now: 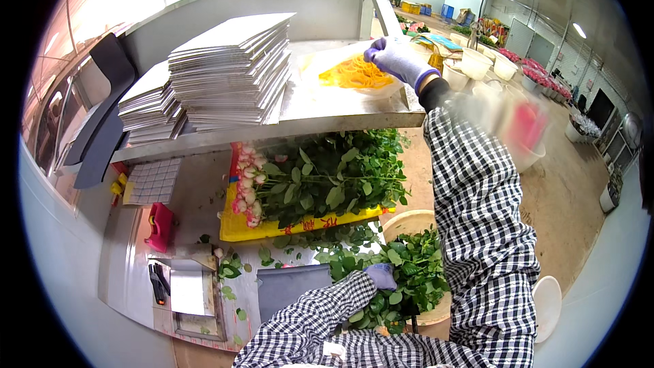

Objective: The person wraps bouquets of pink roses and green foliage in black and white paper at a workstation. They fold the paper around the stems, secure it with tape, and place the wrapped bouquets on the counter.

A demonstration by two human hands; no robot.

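Note:
My right hand (391, 60), in a pale purple knit glove, is raised over the metal shelf with its fingers curled in. Just below and left of it, yellow rubber bands (356, 73) lie heaped on a clear plastic sheet. I see no band between the fingers. Low in front of me, my left hand (381, 276), gloved alike, grips a mass of leafy green stems (409, 266), its fingertips partly hidden by foliage. Beside that wrist lies a dark grey mat (291, 289). Pink-and-white roses (247, 184) lie sideways under the shelf on a yellow printed sheet (240, 232).
Stacked white cardboard sheets (230, 71) fill the shelf's left part. Below are a pink tape dispenser (159, 227), a black stapler (159, 283) and a metal-framed tray (217, 312). A beige tub (403, 221) stands under the leaves. White buckets (477, 64) crowd the floor to the right.

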